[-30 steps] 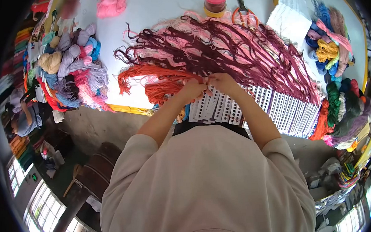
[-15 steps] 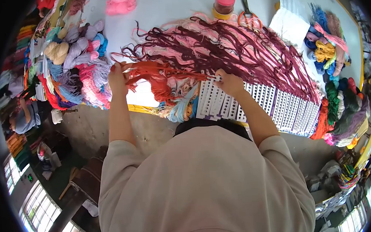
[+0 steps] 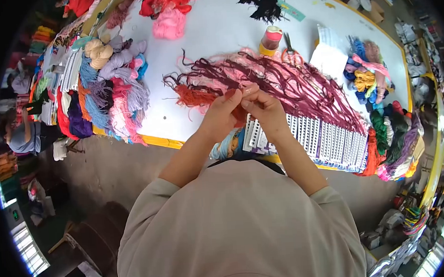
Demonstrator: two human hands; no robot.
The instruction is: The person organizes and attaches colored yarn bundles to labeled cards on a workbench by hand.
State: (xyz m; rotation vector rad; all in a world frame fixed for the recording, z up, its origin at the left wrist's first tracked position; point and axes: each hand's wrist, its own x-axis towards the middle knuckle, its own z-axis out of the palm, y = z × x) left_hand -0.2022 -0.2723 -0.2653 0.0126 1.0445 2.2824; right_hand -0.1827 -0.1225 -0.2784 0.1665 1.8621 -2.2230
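Observation:
My left hand (image 3: 220, 115) and my right hand (image 3: 268, 114) meet above the table's near edge, fingertips pinched close together. Orange-red thread (image 3: 199, 95) trails out beyond my left hand and shows again between the two hands; the strands right at the fingertips are too fine to make out. Beneath and beyond my hands spreads a wide fan of dark maroon and pink threads (image 3: 300, 85). Its near side runs to a row of white cards with punched holes (image 3: 329, 139), close by my right hand. A light blue and tan skein (image 3: 226, 147) lies below my hands.
Coloured yarn skeins (image 3: 122, 94) are heaped on the left, with more (image 3: 368, 73) on the right. A pink-lidded jar (image 3: 271, 38), scissors (image 3: 290, 53) and white paper (image 3: 329, 58) lie beyond the threads. Black yarn (image 3: 262, 4) is at the back. Another person (image 3: 24, 135) is at far left.
My left hand has moved right, from the far end of the orange-red thread to beside my right hand. My right hand has lifted slightly off the cards. The view has shifted, showing more table.

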